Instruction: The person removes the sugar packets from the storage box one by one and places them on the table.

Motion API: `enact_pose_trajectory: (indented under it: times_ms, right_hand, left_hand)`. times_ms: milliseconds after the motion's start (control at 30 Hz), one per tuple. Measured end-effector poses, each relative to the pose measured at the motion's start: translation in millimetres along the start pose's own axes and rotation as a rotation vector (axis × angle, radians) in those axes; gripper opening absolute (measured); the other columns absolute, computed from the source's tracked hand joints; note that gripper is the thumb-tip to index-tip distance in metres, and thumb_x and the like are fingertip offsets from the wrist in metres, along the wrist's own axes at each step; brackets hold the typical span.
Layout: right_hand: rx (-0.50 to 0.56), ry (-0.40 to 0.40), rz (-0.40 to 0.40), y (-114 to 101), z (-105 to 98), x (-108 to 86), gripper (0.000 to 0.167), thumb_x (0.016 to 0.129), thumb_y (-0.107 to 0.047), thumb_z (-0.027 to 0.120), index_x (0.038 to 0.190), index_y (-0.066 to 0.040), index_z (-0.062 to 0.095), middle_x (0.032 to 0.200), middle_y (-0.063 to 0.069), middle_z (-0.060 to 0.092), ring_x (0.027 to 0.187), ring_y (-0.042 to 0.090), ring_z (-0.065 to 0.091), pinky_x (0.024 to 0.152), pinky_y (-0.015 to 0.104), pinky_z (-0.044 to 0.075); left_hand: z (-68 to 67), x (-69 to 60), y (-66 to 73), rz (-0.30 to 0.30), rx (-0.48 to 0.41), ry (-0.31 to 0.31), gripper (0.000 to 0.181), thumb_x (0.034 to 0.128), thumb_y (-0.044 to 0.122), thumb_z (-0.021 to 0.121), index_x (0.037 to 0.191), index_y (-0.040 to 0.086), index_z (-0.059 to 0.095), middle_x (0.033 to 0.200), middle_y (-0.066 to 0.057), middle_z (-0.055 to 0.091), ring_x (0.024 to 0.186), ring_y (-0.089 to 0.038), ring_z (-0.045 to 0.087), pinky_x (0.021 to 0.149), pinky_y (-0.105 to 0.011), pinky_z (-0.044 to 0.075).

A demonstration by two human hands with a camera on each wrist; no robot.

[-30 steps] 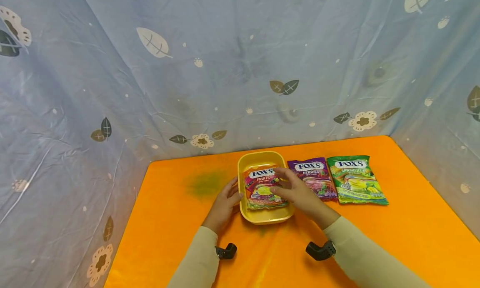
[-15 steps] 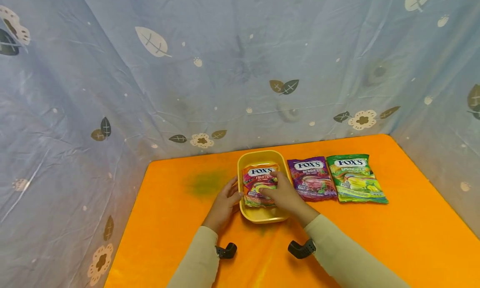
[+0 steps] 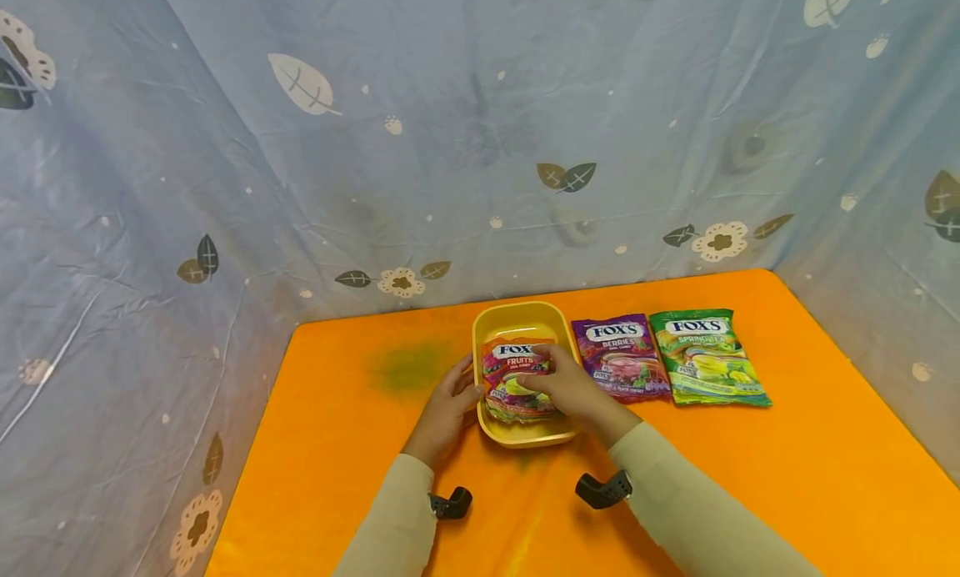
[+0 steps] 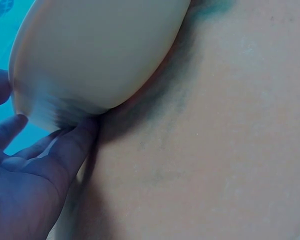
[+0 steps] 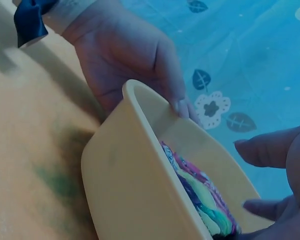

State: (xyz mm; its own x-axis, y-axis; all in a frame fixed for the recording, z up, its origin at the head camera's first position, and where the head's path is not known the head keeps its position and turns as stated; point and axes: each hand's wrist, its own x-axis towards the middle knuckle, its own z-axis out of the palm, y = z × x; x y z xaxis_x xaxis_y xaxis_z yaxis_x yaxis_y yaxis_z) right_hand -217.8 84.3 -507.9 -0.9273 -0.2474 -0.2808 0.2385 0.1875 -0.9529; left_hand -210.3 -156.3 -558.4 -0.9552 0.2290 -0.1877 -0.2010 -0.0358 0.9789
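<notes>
A yellow plastic tub (image 3: 525, 434) stands on the table with an orange FOX'S Fruits candy bag (image 3: 510, 393) lying inside it. My left hand (image 3: 447, 410) holds the tub's left side, thumb at the rim and fingers along the outer wall. That grip also shows in the left wrist view, where the fingers (image 4: 72, 147) touch the tub's outside. Over the bag's right part reaches my right hand (image 3: 576, 389), fingers spread and touching it. In the right wrist view, those fingers (image 5: 270, 150) lie apart at the tub's opening; the bag's right edge is hidden in the head view.
To the tub's right lie a purple FOX'S Berries bag (image 3: 621, 356) and a green FOX'S Spring Tea bag (image 3: 708, 360), side by side. An orange cloth (image 3: 360, 477) covers the table. A patterned grey-blue curtain (image 3: 450, 127) surrounds its back and sides.
My right hand has moved left over the candy bag, which has shifted slightly left and lower in the tub. The left hand stays on the tub.
</notes>
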Motion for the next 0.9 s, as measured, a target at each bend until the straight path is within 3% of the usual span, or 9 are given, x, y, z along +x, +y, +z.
enact_pose_trajectory:
  times_ms: [200, 367, 633, 833, 900]
  right_hand:
    - [0.022, -0.023, -0.038, 4.7, -9.6, -3.3, 0.067, 0.108, -0.019, 0.07, 0.167, -0.011, 0.04, 0.172, 0.026, 0.027, 0.157, 0.051, 0.023, 0.121, 0.07, 0.03]
    - [0.062, -0.009, -0.081, 5.4, -16.0, -6.1, 0.063, 0.108, -0.012, 0.068, 0.166, -0.013, 0.042, 0.167, 0.025, 0.031, 0.155, 0.051, 0.026, 0.119, 0.063, 0.038]
    - [0.037, 0.015, -0.094, 10.0, -15.2, -8.5, 0.063, 0.107, -0.006, 0.069, 0.164, -0.011, 0.044, 0.164, 0.028, 0.035, 0.154, 0.053, 0.029, 0.111, 0.055, 0.051]
    - [0.101, -0.011, -0.111, 9.1, -9.7, -6.0, 0.067, 0.104, -0.003, 0.072, 0.164, -0.012, 0.045, 0.164, 0.029, 0.035, 0.154, 0.054, 0.029, 0.104, 0.049, 0.057]
    - [0.107, -0.009, -0.121, 8.6, -6.2, -4.0, 0.068, 0.103, -0.003, 0.073, 0.164, -0.013, 0.045, 0.164, 0.028, 0.034, 0.152, 0.053, 0.035, 0.101, 0.047, 0.059]
  left_hand:
    - [6.0, -0.6, -2.3, 0.006, -0.024, -0.012, 0.069, 0.1135, 0.018, 0.06, 0.174, 0.015, 0.028, 0.168, -0.021, 0.041, 0.144, -0.04, 0.052, 0.111, -0.052, 0.05]
    - [10.1, -0.7, -4.2, 0.009, -0.044, -0.017, 0.068, 0.1136, 0.017, 0.059, 0.174, 0.014, 0.028, 0.169, -0.021, 0.039, 0.144, -0.042, 0.052, 0.112, -0.053, 0.05]
    - [15.4, -3.9, -5.9, 0.001, -0.051, -0.015, 0.068, 0.114, 0.017, 0.059, 0.174, 0.014, 0.027, 0.169, -0.022, 0.039, 0.145, -0.042, 0.051, 0.113, -0.054, 0.049]
    - [6.1, -2.4, -4.3, -0.008, -0.014, -0.008, 0.068, 0.1139, 0.019, 0.06, 0.174, 0.018, 0.029, 0.169, -0.019, 0.041, 0.144, -0.04, 0.052, 0.112, -0.053, 0.049]
    - [1.5, -2.0, 0.1, -0.009, 0.003, -0.007, 0.068, 0.1135, 0.019, 0.06, 0.174, 0.018, 0.029, 0.169, -0.018, 0.041, 0.144, -0.04, 0.053, 0.112, -0.053, 0.049]
